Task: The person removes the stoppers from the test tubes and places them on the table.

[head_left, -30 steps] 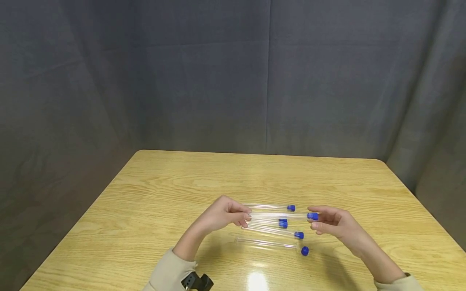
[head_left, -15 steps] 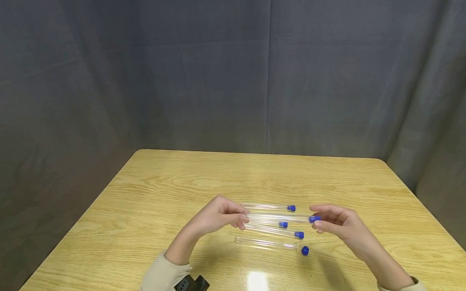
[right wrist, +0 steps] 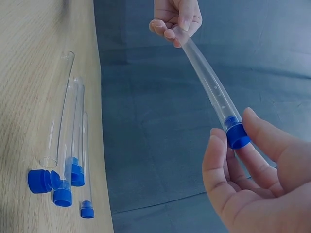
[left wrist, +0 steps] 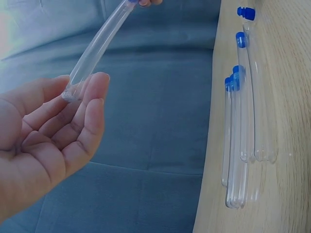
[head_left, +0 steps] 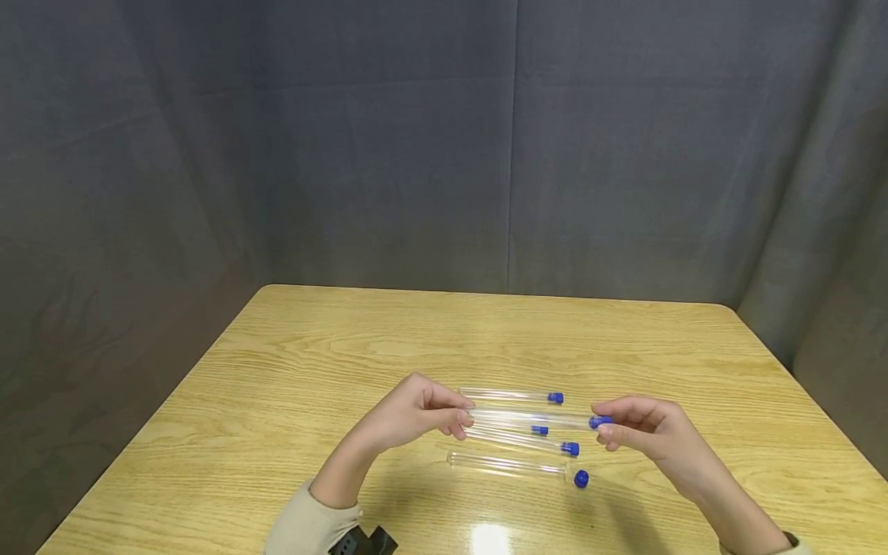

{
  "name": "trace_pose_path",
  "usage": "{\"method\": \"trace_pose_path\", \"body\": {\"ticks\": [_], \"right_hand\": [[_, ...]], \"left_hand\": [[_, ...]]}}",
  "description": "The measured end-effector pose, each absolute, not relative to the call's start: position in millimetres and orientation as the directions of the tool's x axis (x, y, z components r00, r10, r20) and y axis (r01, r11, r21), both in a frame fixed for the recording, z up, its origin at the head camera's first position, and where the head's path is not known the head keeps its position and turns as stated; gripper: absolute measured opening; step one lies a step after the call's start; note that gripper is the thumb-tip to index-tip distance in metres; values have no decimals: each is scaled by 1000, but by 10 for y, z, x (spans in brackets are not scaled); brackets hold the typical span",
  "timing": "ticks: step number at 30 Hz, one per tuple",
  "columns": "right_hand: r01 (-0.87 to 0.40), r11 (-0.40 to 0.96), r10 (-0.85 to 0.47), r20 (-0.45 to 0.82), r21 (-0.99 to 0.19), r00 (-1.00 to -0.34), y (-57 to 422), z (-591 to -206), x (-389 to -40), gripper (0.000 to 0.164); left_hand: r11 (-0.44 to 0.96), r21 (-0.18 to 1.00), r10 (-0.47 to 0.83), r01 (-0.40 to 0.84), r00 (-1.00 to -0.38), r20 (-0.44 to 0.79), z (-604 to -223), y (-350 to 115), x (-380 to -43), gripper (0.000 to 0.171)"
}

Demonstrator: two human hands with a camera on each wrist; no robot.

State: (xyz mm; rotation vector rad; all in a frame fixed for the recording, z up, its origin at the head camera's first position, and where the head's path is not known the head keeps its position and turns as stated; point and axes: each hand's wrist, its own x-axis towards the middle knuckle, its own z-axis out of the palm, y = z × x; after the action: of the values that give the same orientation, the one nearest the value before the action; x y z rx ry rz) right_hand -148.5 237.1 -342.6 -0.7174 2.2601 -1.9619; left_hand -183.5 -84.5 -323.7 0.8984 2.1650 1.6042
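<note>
A clear test tube [head_left: 530, 417] is held level above the table between both hands. Its rounded end is pinched between thumb and fingers of my left hand [head_left: 422, 412]. At the other end, my right hand [head_left: 648, 432] pinches the blue cap [right wrist: 237, 136], whose narrow plug sits inside the tube mouth. In the right wrist view, thumb and fingertips lie on either side of that cap. Below, an uncapped test tube [head_left: 506, 464] lies on the wood, with a loose blue cap [head_left: 581, 479] just right of its mouth.
Several capped tubes lie roughly parallel on the wooden table [head_left: 347, 339], among them a far one [head_left: 506, 394] and a nearer one [head_left: 516, 438]; the held tube partly covers others. Grey curtains [head_left: 388, 154] stand behind and at both sides.
Both hands have shifted slightly, the right one rightward and down, the left one a little left. The held tube has come down slightly, and my right thumb now rests against its cap.
</note>
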Motion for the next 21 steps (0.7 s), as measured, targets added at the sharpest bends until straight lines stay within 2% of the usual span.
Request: {"method": "trace_pose_path", "body": {"ticks": [10,21], "right_hand": [[-287,77,-368,240,-955,-898,2370,-3433,-1476,25],[-314,74,-256,286,-947,-923,2336,-3447,-1469,21]], "left_hand": [[181,936,632,301,-765,124,-3213,-840,-1828,23],[182,930,628,319,-765,140,-3220,-816,-1828,25]]}}
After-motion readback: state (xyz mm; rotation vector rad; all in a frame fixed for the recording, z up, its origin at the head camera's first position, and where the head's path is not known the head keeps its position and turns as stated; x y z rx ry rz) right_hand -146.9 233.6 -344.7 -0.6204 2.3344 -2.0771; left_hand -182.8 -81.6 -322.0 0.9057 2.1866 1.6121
